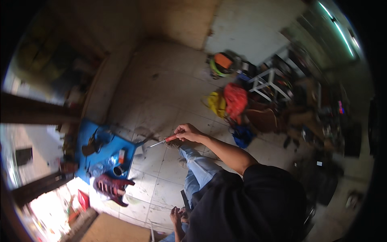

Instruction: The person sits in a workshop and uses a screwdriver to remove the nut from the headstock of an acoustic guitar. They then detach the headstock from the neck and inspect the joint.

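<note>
A red-handled screwdriver (171, 138) is held in the right hand (186, 133), its fingers closed around the handle and its slim metal shaft left bare. The tool is held in the air to the right of the blue table (82, 135), with its tip directed toward that table's near corner; no contact between the two is seen. Below and to the right of the table, the left hand (176, 216) is partly curled, and whether anything is gripped by it cannot be told.

For good control, the handle is best kept firmly in the palm, with the shaft in line with the forearm and the wrist loose. The tip should be kept clear of the legs (201, 163), which are well to the right of the table, and should be steered slowly around the table's edge. Care seems called for near the dark-mouthed cup (117, 171) and the small orange-and-white box (121, 156) on the table, since either could probably be knocked over by a careless sweep.
</note>
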### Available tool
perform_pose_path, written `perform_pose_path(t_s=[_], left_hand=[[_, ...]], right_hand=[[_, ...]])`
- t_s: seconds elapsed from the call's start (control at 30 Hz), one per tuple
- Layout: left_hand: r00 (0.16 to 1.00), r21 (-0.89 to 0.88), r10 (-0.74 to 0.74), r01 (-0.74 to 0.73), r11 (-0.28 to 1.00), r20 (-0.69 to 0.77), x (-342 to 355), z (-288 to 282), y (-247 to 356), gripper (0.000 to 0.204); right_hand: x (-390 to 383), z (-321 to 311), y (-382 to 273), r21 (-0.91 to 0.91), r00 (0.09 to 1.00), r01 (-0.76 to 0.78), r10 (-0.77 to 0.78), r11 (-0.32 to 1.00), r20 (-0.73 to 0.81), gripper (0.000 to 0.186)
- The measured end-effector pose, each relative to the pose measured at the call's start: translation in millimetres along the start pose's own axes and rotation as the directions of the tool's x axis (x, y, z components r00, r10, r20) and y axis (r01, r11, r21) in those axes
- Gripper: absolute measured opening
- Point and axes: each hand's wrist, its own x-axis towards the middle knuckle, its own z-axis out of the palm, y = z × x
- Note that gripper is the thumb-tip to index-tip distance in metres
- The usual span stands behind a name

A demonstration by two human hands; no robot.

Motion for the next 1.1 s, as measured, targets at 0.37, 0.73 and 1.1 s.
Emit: perform_pose_path(t_s=[0.37,0.73,1.1], left_hand=[[0.948,0.625,0.058,-0.250,0.739,0.312,43,116,107,0.041],[0.813,0.635,0.121,-0.529,0.564,0.569,-9,408,2,0.039],[0.707,0.681,0.102,-0.703,0.204,0.699,-82,556,-87,0.040]], right_hand=[[-390,-188,156,0.314,0.563,0.200,0.154,0.928,-0.812,0.022],[-641,-314,275,0.401,0.198,0.014,0.391,0.916,-0.899,0.030],[-735,-373,248,0.500,0.280,-0.107,0.508,0.860,-0.814,0.024]])
